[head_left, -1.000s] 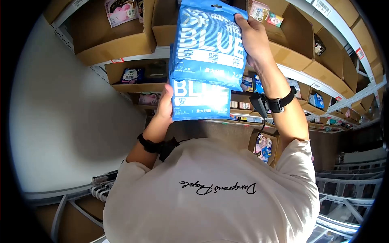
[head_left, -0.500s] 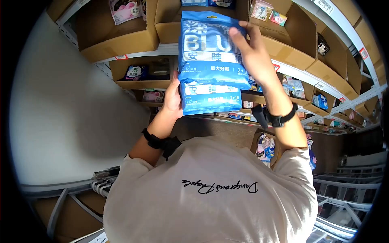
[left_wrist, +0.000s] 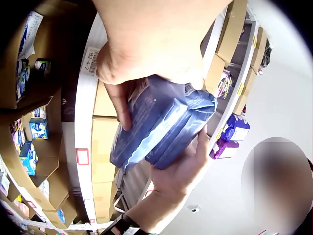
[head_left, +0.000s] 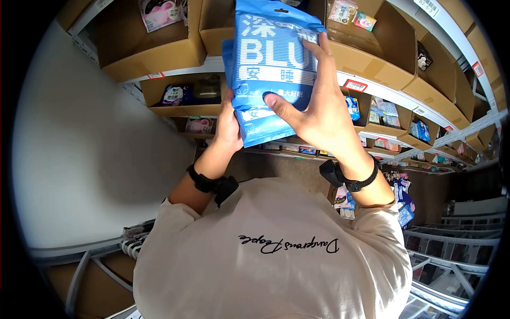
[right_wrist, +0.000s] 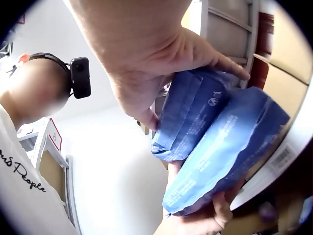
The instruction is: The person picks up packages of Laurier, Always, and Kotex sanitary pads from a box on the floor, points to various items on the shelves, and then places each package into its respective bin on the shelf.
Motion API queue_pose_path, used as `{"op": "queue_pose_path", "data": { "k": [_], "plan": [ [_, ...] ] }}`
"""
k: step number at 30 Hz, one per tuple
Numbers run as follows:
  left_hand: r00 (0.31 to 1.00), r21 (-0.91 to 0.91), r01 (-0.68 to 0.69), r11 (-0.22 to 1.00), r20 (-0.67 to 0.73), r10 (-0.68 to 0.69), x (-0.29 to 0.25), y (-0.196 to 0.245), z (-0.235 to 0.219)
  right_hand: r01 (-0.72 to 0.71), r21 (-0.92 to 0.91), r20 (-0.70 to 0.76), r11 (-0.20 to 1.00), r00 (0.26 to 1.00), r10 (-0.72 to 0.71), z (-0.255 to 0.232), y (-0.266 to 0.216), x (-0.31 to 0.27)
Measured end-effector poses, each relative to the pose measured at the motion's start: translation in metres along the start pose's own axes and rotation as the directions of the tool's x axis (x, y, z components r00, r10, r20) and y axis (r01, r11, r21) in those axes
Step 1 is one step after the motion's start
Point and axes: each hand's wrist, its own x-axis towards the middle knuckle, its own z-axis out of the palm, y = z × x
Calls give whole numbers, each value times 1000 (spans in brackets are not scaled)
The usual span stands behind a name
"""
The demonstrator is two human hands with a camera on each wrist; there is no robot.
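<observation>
Two blue soft packs of sleep pants with white print, the upper one overlapping the lower one, are held up in front of the shelves. My left hand grips them along the left side; its thumb shows at the edge. Across the right side of the upper pack lies my right hand, its thumb on the front near the bottom and fingers at the right edge. The left wrist view shows both packs side by side between the hands. In the right wrist view my right hand spans one pack.
Cardboard bins with small packs line the metal shelving ahead. A pink pack sits in the upper left bin. On the left is a white wall. Several packs lie low at the right, behind my right arm.
My right hand has come down from the upper pack's top right corner to its lower right side, thumb now across the front. The packs tipped down, then rose again; my left hand kept its grip.
</observation>
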Motion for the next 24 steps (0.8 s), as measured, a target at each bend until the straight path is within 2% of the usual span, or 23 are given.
{"op": "queue_pose_path", "data": {
  "k": [1, 3, 4, 6, 8, 10, 11, 14, 15, 18, 20, 22, 24],
  "plan": [
    [1000, -1, 1, 1000, 2, -1, 1, 1, 2, -1, -2, 0, 1000, 1000, 1, 1, 3, 1],
    [999, 38, -48, 998, -8, 49, 2, 6, 6, 39, 170, -61, 985, 998, -29, 3, 11, 0],
    [999, 36, -48, 998, -13, 48, 1, 10, 9, 37, 172, -57, 984, 998, -27, 0, 10, 0],
    [999, -7, -26, 1000, 26, 26, -1, 15, 13, 189, -33, -72, 981, 979, -191, -6, 3, -2],
    [998, 11, -55, 998, 23, 55, -1, 13, 8, 222, -23, -95, 975, 970, -223, -5, 2, -6],
    [999, -80, -41, 996, 25, 44, -1, 11, 11, 332, -243, -59, 911, 933, -356, -7, -2, -14],
    [999, -101, -33, 994, 29, 36, -2, 11, 13, 357, -281, -45, 891, 922, -384, -5, -4, -17],
    [997, -117, -21, 993, 77, 30, -4, 10, 17, 302, -290, 4, 908, 949, -315, 1, -10, -22],
    [998, -102, -37, 994, 42, 41, -4, 10, 17, 298, -291, 8, 909, 951, -309, 1, -10, -22],
    [996, -128, -40, 991, 76, 50, -2, 8, 10, 340, -222, 11, 914, 938, -347, 0, -6, -14],
    [994, -91, -88, 992, 62, 94, -5, 6, -4, 355, -125, -2, 927, 934, -358, -5, -6, -9],
    [996, -169, -46, 985, 66, 58, -9, 10, -11, 374, -104, -117, 922, 916, -385, -11, 2, -4],
    [994, -156, -55, 986, 88, 69, -11, 12, -12, 334, -87, -105, 939, 934, -342, -16, 10, -3]
  ]
}}
